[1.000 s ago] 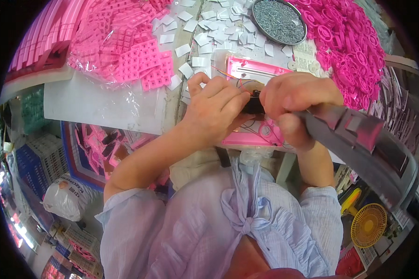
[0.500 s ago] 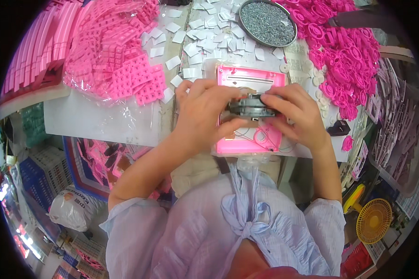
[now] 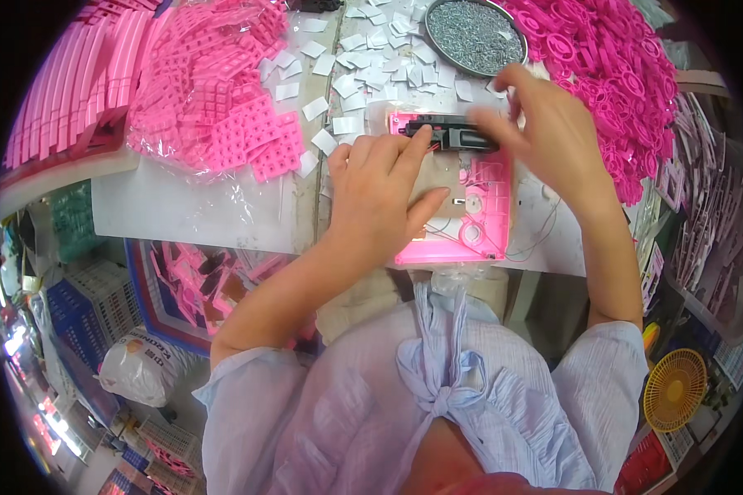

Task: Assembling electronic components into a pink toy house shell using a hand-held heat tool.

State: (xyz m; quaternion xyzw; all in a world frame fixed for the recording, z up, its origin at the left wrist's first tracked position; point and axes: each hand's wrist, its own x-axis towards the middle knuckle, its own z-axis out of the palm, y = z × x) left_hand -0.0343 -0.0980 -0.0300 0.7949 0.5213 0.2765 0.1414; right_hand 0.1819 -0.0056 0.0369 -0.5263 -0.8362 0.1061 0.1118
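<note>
A shallow pink plastic casing [image 3: 494,227] lies on the worktable, with a brownish flat board [image 3: 434,176] and thin wires inside it. Across its far end rests an elongated black plastic mechanism [image 3: 468,139]. The index fingertip of my left hand [image 3: 376,186] presses on the left part of this mechanism; the thumb reaches out over the board, fingers extended. My right hand [image 3: 557,136] is raised beyond the mechanism's right end, by the near edge of a round tray of small metal screws [image 3: 475,37]. Its thumb and fingers are apart and partly blurred, with nothing visible between them.
Small white squares [image 3: 359,78] are scattered at the far middle. Bagged pink keypad pieces [image 3: 215,91] lie on the left, and a heap of magenta rings [image 3: 611,107] on the right. A blue-rimmed bin [image 3: 144,289] stands below left; a yellow fan [image 3: 675,388] sits lower right.
The black mechanism, tilted between both hands before, now lies across the casing's far end. My right hand has let go and moved up toward the screw tray; my left hand still touches the mechanism.
</note>
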